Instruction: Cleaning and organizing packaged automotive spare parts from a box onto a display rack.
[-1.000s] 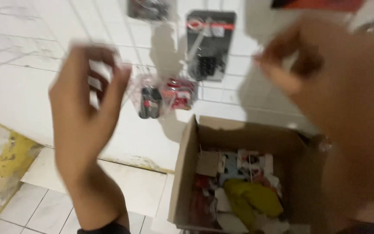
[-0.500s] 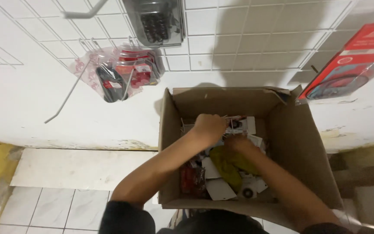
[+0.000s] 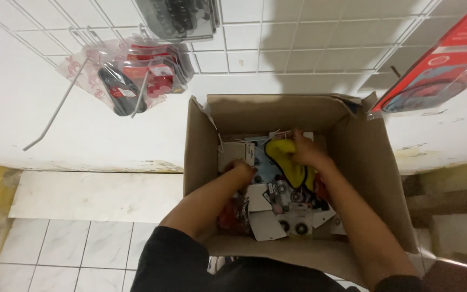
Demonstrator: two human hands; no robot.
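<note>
Head view: two hands (image 3: 242, 168) (image 3: 305, 152), one box (image 3: 201, 140)

Both arms reach down and forward; left grip (image 3: 242, 171) curled, right grip (image 3: 305, 149) clenched.

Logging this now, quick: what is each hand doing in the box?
Left hand: curled among the carded packets in the cardboard box; grip cannot be told.
Right hand: closed on the yellow packet.

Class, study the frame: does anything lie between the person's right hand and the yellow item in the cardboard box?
Nothing visible does. The right hand already rests on the yellow item, atop the packets inside the cardboard box.
</note>
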